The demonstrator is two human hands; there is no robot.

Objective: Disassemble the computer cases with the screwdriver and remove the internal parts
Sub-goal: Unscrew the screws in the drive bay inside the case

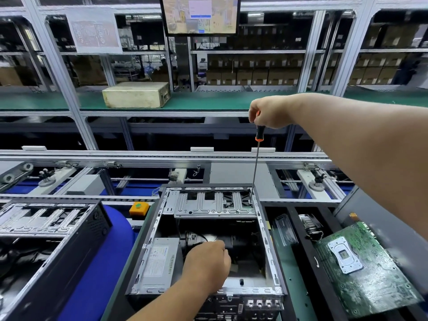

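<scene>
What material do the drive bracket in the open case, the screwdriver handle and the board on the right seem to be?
Drive bracket: likely bare stamped sheet steel; silvery, dull shine, pressed ribs and cutouts.
Screwdriver handle, gripped by the right hand: probably plastic or rubber; matte black with orange bands.
Board: apparently a laminate circuit board, green coated, with a shiny metal socket frame.

The open computer case (208, 239) lies flat at six o'clock, its silver drive cage (215, 205) at the far end and a grey power supply (159, 262) along its left wall. The screwdriver (256, 163) — orange-and-black handle, long thin shaft — stands nearly upright, tip at the cage's far-right corner. A second case (48, 228) lies at nine o'clock; a green circuit board (368, 269) lies flat at four.
</scene>
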